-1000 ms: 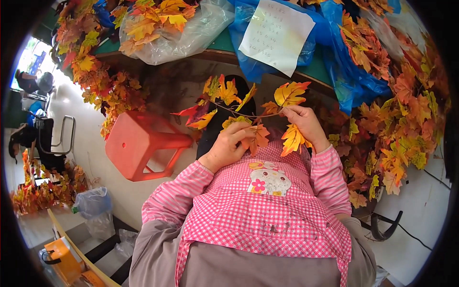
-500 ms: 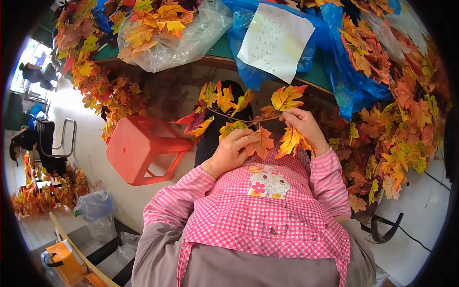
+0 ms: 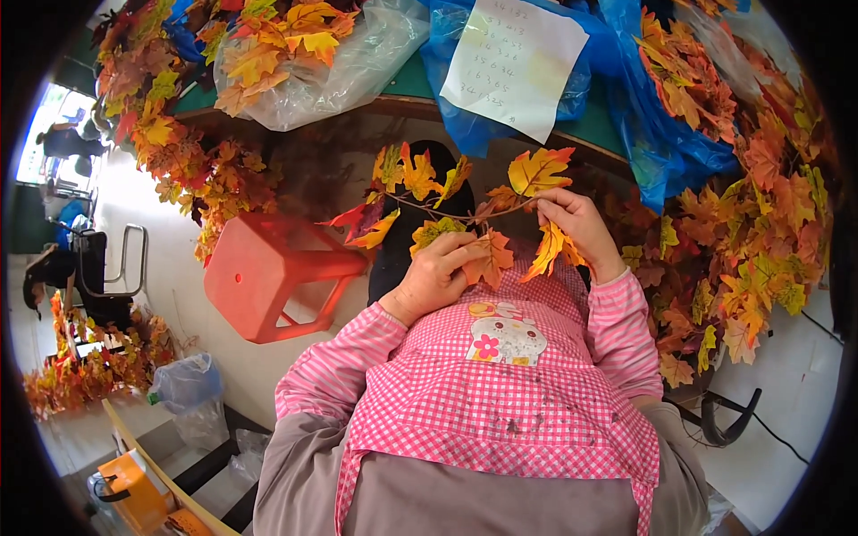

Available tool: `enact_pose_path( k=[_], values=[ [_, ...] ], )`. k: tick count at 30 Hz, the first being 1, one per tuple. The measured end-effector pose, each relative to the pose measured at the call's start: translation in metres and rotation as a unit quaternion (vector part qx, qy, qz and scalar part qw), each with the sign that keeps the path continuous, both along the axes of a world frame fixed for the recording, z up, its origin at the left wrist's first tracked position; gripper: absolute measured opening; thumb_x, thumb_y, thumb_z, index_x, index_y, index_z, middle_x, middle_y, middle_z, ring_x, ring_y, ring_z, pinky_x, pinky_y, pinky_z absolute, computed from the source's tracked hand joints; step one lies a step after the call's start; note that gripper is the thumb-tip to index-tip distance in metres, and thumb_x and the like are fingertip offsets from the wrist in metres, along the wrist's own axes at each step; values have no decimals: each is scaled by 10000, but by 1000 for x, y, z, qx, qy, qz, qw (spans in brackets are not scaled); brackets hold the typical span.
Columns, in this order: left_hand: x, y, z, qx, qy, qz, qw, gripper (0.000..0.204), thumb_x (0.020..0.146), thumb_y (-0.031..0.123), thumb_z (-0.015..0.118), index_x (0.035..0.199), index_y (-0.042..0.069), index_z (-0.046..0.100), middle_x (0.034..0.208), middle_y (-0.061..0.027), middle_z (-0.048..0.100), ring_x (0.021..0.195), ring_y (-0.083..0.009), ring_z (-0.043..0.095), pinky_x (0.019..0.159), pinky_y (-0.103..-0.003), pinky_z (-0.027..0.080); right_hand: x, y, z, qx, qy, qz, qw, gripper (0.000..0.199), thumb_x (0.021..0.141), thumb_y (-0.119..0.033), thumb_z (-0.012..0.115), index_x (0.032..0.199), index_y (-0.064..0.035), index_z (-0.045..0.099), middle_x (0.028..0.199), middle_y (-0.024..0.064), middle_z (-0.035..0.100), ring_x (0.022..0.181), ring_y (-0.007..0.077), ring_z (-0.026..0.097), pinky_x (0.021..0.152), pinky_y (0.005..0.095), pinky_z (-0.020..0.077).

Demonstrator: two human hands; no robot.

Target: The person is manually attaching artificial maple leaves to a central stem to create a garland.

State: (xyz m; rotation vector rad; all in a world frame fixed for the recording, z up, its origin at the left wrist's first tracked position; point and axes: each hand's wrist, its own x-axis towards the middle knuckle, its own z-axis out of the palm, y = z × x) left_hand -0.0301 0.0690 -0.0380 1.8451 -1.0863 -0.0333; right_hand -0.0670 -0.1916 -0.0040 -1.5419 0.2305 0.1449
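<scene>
Little chg vs 0.5 s ago: your R hand (image 3: pixel 578 230), 1 o'clock of apron (image 3: pixel 500 406), slightly higher, still pinches leafy sprig (image 3: pixel 436 232); L hand (image 3: pixel 433 273), 11 o'clock, grip can't tell, so same stage

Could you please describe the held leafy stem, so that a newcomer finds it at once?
Find the pink checked apron in the middle. Just above it in the picture, the right hand pinches a leafy stem. Unlike the bunched leaves at both sides, it is one thin brown stem with few, spread-out leaves.
</scene>
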Motion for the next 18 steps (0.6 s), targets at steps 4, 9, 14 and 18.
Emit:
enact_pose_path(
  k=[4,9,14,18],
  values=[
    [-1,1,0,8,14,-1,1000,327,725,-27,641,1037,67,655,1069,-141,634,977,-306,633,804,-351,528,0,0,3,-10,7,3,1000,169,928,-117,587,1000,21,654,786,1,604,714,67,558,647,210,453],
    [0,0,-2,11,6,-3,1000,322,724,-22,644,1034,67,658,1069,-131,638,992,-297,636,808,-342,531,1,0,2,-21,-13,-6,1000,157,930,-109,580,1036,-1,624,786,-4,596,707,69,560,635,200,452],
    [-6,2,-2,6,-11,-5,1000,331,711,-38,637,1024,69,662,1064,-127,643,965,-300,641,804,-342,531,-4,-5,4,-18,-20,5,1000,148,924,-99,582,1025,3,620,806,6,606,737,76,567,675,203,461],
    [-4,9,-2,-15,3,3,1000,307,725,-55,624,1009,55,658,1051,-131,650,940,-294,649,791,-337,527,-3,-8,5,-57,-17,21,998,167,912,-75,573,1045,12,626,826,6,612,753,75,564,691,210,460]
  ],
)
